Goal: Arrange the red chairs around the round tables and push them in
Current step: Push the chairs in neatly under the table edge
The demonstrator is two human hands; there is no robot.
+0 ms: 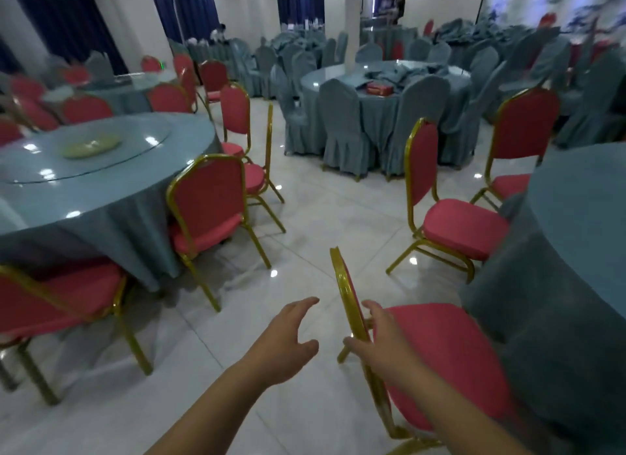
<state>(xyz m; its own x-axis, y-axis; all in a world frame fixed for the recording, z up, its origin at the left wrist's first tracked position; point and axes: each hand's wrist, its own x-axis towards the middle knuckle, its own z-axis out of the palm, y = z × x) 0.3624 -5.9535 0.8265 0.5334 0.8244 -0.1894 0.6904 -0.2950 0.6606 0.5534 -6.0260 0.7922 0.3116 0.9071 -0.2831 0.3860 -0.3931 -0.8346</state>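
Fingers of the right hand (382, 342) reach past the gold back frame of the nearest red chair (450, 359). The thumb lies on the near side of that frame, so the hand straddles the rail and seems to clasp it, though motion blur makes the hold hard to confirm. Just beside it, the left hand (284, 339) hangs in the air with fingers spread and relaxed, holding nothing and clear of the chair back.

That chair is seen edge-on at its back. Its seat points toward the right round table (576, 251), draped in blue-grey cloth, and the seat front reaches the hanging cloth.

Farther out along the same table stands a second red chair (450, 224), its seat turned to the cloth. A third red chair (521, 129) stands beyond it.

Across the pale tiled floor (305, 217), the left round table (101, 183) carries a glass turntable (84, 153). Another red chair (210, 197) is tucked against its cloth, with more red chairs around the rim.
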